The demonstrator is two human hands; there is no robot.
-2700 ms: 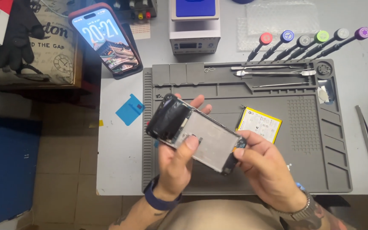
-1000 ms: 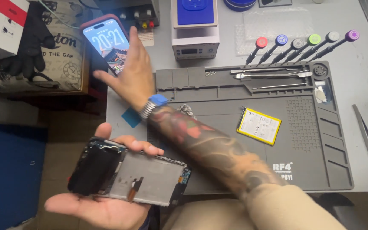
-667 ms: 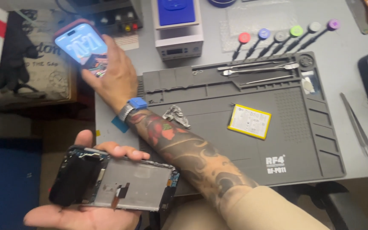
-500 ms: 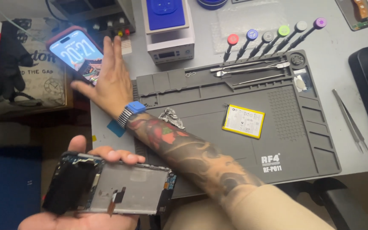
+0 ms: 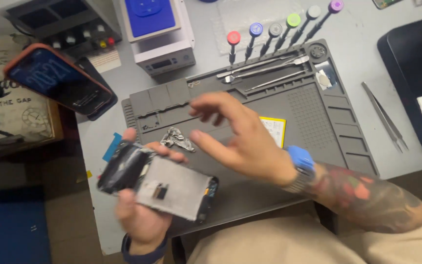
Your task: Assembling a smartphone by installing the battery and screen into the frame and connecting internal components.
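Hands: left [image 5: 140, 215] grips opened phone [image 5: 159, 183]; right [image 5: 240, 134] hovers by yellow-edged label [image 5: 274, 131].

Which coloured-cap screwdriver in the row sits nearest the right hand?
The red-capped screwdriver, leftmost in the row; the blue, grey, green and purple ones lie farther from the right hand.

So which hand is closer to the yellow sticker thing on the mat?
The right hand. Its palm covers the left edge of the yellow-bordered card. The left hand is farther left and nearer the person, holding the opened phone.
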